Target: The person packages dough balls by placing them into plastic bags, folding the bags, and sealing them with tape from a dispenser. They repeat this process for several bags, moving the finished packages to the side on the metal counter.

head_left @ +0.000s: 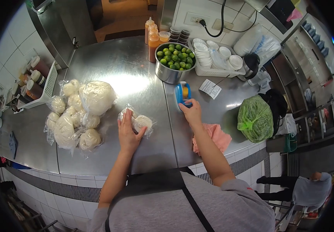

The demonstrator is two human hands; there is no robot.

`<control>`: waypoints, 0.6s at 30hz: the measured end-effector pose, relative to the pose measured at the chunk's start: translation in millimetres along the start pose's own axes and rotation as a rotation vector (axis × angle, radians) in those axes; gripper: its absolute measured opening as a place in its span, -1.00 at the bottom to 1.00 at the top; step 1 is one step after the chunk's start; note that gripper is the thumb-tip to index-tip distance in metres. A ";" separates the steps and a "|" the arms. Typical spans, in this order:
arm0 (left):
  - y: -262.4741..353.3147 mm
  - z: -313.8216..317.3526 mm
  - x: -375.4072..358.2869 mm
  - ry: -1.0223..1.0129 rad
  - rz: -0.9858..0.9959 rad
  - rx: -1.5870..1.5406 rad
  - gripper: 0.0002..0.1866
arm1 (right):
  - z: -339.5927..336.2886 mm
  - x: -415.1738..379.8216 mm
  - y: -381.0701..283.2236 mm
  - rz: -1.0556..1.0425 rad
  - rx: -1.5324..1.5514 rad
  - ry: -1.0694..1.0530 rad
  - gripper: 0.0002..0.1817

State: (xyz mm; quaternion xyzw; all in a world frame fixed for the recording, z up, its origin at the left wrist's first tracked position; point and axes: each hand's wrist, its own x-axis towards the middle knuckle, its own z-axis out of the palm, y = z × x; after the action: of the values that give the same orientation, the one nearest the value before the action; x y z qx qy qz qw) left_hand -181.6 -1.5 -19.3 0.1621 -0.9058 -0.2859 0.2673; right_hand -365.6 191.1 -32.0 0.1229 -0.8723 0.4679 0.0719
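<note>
My left hand (pixel 127 133) lies with fingers stretched out on a small clear plastic bag holding white, doughy-looking portions (pixel 143 123). The bag rests on the steel counter, partly covered by that hand. My right hand (pixel 192 113) has its fingers closed at the near end of a blue tape dispenser (pixel 183 92) with a yellow-orange roll inside. Left of my left hand is a pile of similar bagged white portions (pixel 93 96), some large and some small. Just right of my right forearm lies a crumpled pink cloth (pixel 215 137).
Behind the dispenser stands a steel pot of limes (pixel 166 73), beside orange sauce bottles (pixel 153 48). A white basket of small bowls (pixel 209 72), a paper slip (pixel 210 89) and bagged greens (pixel 255 118) are at right. A bottle basket (pixel 51 83) stands left. Another person (pixel 310 189) is lower right.
</note>
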 end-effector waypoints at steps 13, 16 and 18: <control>-2.2 0.6 -1.4 0.002 0.002 -0.012 -0.06 | -13.8 25.7 -43.6 0.847 0.968 -0.381 -0.86; -2.6 0.3 -1.9 0.012 0.005 -0.025 -0.06 | -25.7 24.5 -64.5 0.865 0.961 -0.397 -0.88; -2.1 -0.3 -1.8 0.004 0.000 -0.019 -0.06 | -29.7 19.9 -69.3 0.829 0.947 -0.411 -0.89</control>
State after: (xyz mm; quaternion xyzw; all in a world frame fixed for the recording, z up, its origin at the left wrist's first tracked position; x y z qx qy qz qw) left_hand -179.7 -2.5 -21.1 0.1601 -0.9026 -0.2941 0.2706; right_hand -364.9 176.1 44.5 -0.1181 -0.5431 0.7568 -0.3440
